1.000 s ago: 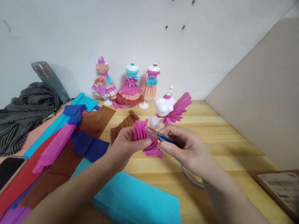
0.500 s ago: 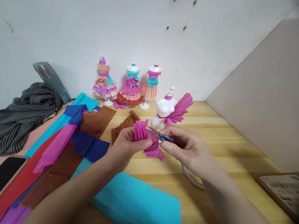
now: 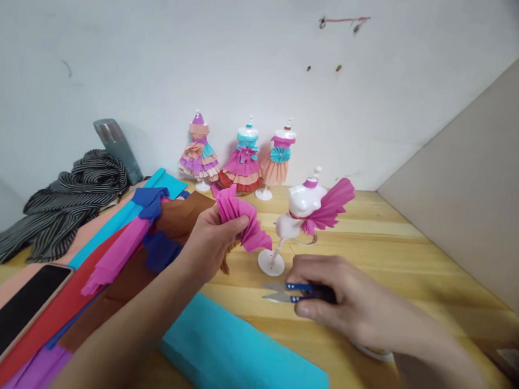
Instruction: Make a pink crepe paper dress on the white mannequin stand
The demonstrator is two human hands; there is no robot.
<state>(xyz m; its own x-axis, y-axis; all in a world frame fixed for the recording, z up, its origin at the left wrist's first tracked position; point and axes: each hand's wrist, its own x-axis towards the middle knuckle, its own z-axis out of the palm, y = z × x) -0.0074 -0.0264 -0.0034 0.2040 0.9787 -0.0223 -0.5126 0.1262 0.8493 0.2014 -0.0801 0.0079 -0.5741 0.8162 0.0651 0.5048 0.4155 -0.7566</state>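
My left hand (image 3: pixel 211 238) pinches a pleated piece of magenta crepe paper (image 3: pixel 250 227) between thumb and fingers, held up over the table. In my right hand (image 3: pixel 328 290) are blue-handled thread snips (image 3: pixel 299 295), low over the wood, their blades apart and pointing left. Between and beyond my hands stands a small white dress-form mannequin (image 3: pixel 305 198) on a round base. A fan of magenta crepe paper (image 3: pixel 330 206) sticks out from its right side at the waist, where a thin red band runs round it. A magenta strip circles its neck.
Three mannequins in paper dresses (image 3: pixel 244 160) stand along the wall. Coloured crepe paper (image 3: pixel 120 255), a phone (image 3: pixel 15 325), a striped cloth (image 3: pixel 72 204) and a bottle (image 3: pixel 117 147) are at left. A turquoise sheet (image 3: pixel 247 355) lies in front. A tape roll (image 3: pixel 375 352) is partly under my right wrist.
My right hand has drawn the snips away from the magenta paper, down and to the right. My left hand has shifted slightly left and up with the paper. The view has tilted.
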